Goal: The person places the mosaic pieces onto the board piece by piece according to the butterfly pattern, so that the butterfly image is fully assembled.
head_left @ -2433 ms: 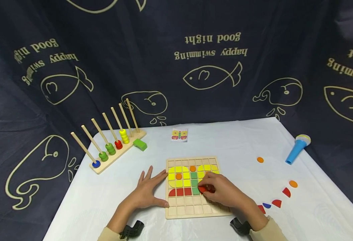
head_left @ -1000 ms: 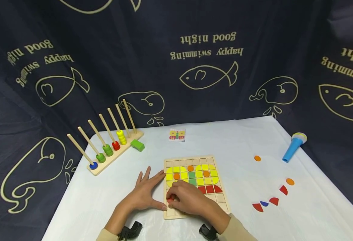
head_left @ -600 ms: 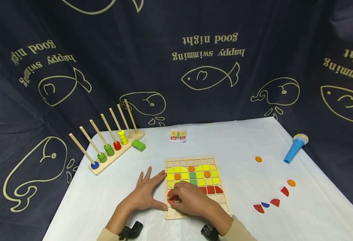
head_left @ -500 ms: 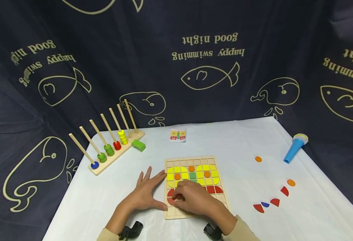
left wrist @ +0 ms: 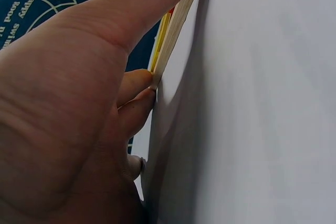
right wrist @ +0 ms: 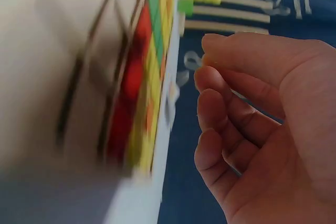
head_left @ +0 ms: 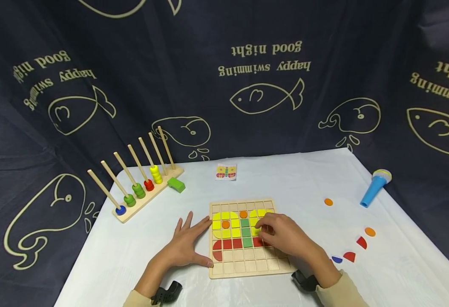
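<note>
A wooden grid board (head_left: pixel 234 268) lies on the table, carrying yellow, green, red and orange flat pieces. My left hand (head_left: pixel 186 246) rests at the board's left edge with fingers spread, its thumb and forefinger touching the rim. In the left wrist view, the thumb lies against the board's side (left wrist: pixel 176 32). Over the right half of the board is my right hand (head_left: pixel 286 236), fingers loosely bent and holding nothing, as the right wrist view of the fingers (right wrist: pixel 212 108) shows. It covers some yellow and red pieces. A red quarter-round piece (head_left: pixel 217 256) sits alone in the row below the red row.
To the right lie loose pieces: an orange disc (head_left: pixel 328 202), another orange disc (head_left: pixel 370 232), red quarter-rounds (head_left: pixel 349 256) and a blue half-round (head_left: pixel 337 259). A toy microphone (head_left: pixel 374 189), butterfly card (head_left: pixel 226 172), peg stand (head_left: pixel 151 194) and green block (head_left: pixel 176 184) stand farther back.
My right hand carried a red piece to the board's left side, let go of it below the red row, and has moved back right with nothing in it. The left hand has stayed put.
</note>
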Motion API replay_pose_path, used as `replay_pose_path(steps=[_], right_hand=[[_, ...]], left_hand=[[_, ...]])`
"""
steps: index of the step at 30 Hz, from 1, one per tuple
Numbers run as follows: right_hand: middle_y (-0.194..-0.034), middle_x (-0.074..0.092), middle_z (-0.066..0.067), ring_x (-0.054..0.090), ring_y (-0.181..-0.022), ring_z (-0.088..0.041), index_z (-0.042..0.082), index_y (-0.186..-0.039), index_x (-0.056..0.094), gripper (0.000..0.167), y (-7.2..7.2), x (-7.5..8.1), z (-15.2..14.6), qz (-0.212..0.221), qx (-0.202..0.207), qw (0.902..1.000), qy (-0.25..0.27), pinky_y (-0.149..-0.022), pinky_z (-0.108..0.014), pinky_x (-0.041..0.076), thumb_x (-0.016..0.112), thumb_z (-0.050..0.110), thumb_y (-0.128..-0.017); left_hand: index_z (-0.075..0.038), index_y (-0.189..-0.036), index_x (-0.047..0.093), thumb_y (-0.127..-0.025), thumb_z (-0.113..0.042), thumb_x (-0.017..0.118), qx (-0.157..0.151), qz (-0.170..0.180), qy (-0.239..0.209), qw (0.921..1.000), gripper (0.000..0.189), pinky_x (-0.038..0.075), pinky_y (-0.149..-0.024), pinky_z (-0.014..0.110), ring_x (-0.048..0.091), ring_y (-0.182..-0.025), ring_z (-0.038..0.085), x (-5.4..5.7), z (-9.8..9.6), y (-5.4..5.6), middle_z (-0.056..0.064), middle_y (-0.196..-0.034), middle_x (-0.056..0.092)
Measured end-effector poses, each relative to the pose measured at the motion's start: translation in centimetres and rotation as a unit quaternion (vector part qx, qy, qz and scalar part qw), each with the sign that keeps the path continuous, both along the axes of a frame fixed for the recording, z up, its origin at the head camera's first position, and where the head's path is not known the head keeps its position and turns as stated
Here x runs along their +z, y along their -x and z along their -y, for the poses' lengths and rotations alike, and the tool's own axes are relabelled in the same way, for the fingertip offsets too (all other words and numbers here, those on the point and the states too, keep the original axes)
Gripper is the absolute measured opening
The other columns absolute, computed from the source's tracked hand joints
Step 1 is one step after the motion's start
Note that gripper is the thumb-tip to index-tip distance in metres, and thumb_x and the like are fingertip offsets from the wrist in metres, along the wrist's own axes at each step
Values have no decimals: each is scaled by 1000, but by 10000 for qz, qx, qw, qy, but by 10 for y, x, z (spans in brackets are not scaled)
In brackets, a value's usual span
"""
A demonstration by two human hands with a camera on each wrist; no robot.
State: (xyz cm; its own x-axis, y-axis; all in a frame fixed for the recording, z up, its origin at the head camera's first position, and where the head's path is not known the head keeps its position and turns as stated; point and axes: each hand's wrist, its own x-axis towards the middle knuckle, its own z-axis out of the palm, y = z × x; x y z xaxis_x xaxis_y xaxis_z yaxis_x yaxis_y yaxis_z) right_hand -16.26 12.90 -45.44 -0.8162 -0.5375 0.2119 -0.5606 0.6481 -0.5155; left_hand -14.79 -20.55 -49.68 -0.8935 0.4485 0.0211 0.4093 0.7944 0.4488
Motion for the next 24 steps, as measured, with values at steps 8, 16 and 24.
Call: replay_pose_path(steps=[8,16,24], right_hand=[[-81,58,15,52,-73,-7,12,-100,73,15,18,0,-76,-43,-1002,9949,122,-63,-26,47,73,14,-85],[-99,64,-8,58,-89,-27,3,-109,70,22,34,-2,-147,-162,-1871,9819,226,-69,-39,50,68,12,-89],[-130,42,-34,37,-116,-53,-7,-131,51,50,47,-3,-181,646,-2543,9647,-226,-89,-68,37,62,23,-93]], left_hand=[[-22,-150,38,-58,-81,68,-23,-156,15,9999,113,-2,-108,64,0,-143,41,-1,0,0,-6,-154,30],[-22,-149,39,-63,-78,68,48,-268,-53,9996,107,-1,-109,63,3,-143,41,1,-1,-2,-6,-154,32],[-25,-148,40,-66,-79,65,235,-275,-16,9993,102,0,-109,62,5,-143,39,-3,-5,-3,-9,-152,35]])
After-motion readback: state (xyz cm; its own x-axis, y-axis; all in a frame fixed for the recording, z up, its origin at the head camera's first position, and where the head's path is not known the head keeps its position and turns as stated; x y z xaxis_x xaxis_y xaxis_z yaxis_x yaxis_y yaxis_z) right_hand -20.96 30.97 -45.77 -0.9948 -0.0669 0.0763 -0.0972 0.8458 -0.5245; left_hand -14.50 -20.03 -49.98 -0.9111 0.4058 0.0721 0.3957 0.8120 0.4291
